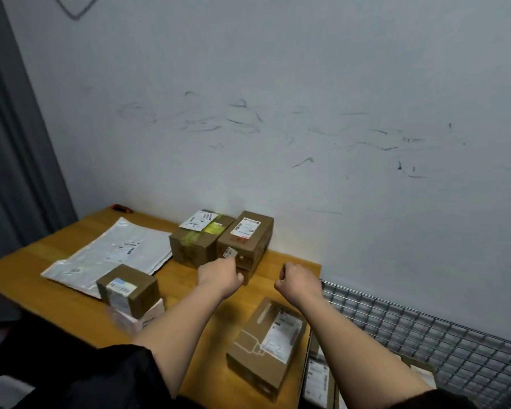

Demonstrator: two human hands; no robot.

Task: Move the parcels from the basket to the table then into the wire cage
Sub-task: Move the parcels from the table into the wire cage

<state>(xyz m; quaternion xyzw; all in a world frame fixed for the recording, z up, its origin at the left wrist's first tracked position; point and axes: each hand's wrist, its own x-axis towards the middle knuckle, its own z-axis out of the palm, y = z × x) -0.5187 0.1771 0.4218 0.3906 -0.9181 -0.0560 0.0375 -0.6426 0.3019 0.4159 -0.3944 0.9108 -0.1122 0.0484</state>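
Several parcels lie on the wooden table (56, 299). At the back stand a taped brown box (202, 240) and a labelled brown box (248, 234). My left hand (219, 276) is right in front of that labelled box and grips a small brown parcel (245, 273) with a tilted label. My right hand (295, 278) hovers to its right over the table's far corner, fingers curled, holding nothing. Another labelled box (266, 346) sits near the table's right edge between my forearms. The wire cage (425, 329) stands to the right of the table.
A grey poly mailer (115, 252) lies flat at the left. A small brown box (127, 287) rests on a white parcel (142, 317). Parcels (319, 379) lie inside the cage. A white basket (0, 391) shows at the bottom left. A red object (121, 208) lies by the wall.
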